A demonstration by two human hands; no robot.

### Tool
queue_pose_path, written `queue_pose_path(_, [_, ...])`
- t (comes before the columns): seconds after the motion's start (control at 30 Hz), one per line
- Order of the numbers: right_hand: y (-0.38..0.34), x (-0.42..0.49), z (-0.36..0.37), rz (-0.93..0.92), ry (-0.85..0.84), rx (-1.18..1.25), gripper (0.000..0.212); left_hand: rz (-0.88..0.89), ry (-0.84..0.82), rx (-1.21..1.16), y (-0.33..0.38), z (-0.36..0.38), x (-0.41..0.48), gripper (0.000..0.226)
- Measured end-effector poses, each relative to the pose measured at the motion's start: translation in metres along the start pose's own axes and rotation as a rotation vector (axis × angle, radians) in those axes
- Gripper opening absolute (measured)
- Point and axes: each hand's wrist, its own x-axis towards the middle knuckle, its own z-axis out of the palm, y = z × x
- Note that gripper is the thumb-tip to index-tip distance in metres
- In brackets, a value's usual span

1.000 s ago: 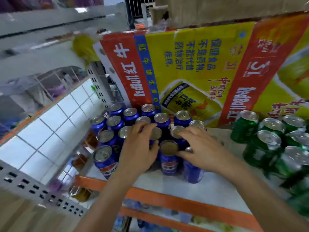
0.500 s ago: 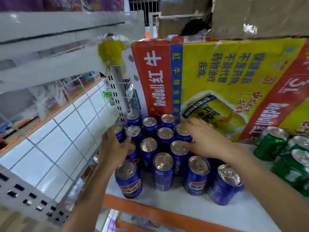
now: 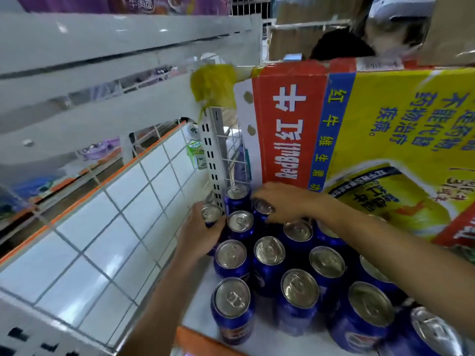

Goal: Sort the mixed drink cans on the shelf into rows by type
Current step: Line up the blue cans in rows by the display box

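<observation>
Fingers of L hand [image 3: 199, 235] wrap leftmost blue can [image 3: 211, 214]; R hand [image 3: 285, 201] fingers clutch back-row can [image 3: 263, 207] top.

A: Back right?
B: Large Red Bull carton [image 3: 385, 124]. Yellow face, red end band, blue stripe, print running sideways.
A: Left of it?
B: Wire grid [image 3: 235, 155] just beside the carton, then a white slotted upright [image 3: 213, 155]. Yellow fluffy tuft [image 3: 212, 84] at the upright's top, small green pack [image 3: 196, 152] near it.
A: Above?
B: Brown cardboard boxes [image 3: 295, 39]. Far left, a white squared panel [image 3: 102, 227] with an orange edge.
</observation>
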Motion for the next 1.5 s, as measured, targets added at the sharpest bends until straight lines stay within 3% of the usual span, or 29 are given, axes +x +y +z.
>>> queue_pose_path(0.1, [0.0, 0.018, 0.01, -0.012, -0.125, -0.083, 0.073, 0.077, -0.004, 0.051, -0.001, 0.007, 0.003, 0.04])
queue_pose_path(0.37, [0.01, 0.029, 0.009, -0.046, -0.169, -0.106, 0.075, 0.15, -0.083, 0.029, 0.003, 0.008, 0.007, 0.034])
queue_pose_path(0.53, [0.019, 0.0, -0.018, 0.01, 0.034, 0.034, 0.07, 0.06, -0.193, 0.082, 0.013, -0.001, 0.011, 0.04])
queue_pose_path(0.63, [0.037, -0.029, -0.027, 0.134, 0.062, 0.011, 0.058, 0.138, -0.044, 0.387, 0.034, 0.003, 0.009, 0.057])
queue_pose_path(0.7, [0.049, -0.05, -0.024, 0.245, 0.008, -0.026, 0.053, 0.267, -0.003, 0.385, 0.059, 0.01, 0.006, 0.056])
queue_pose_path(0.83, [0.067, -0.092, -0.01, 0.359, -0.099, -0.113, 0.044, 0.557, -0.36, 0.501, 0.104, 0.039, 0.009, 0.052])
queue_pose_path(0.97, [0.081, -0.126, 0.002, 0.502, -0.206, -0.08, 0.071, 0.628, -0.548, 0.761, 0.126, 0.079, 0.022, 0.054])
queue_pose_path(1.1, [0.093, -0.147, 0.023, 0.573, -0.1, 0.174, 0.078, 0.553, -0.49, 0.93, 0.14, 0.103, 0.027, 0.054])
queue_pose_path(1.33, [0.111, -0.178, 0.02, 0.709, 0.055, 0.185, 0.083, 0.686, -0.265, 0.913, 0.153, 0.115, 0.007, 0.048])
queue_pose_path(1.5, [0.121, -0.191, 0.023, 0.812, 0.047, 0.243, 0.074, 0.776, -0.303, 0.829, 0.172, 0.133, -0.005, 0.054])
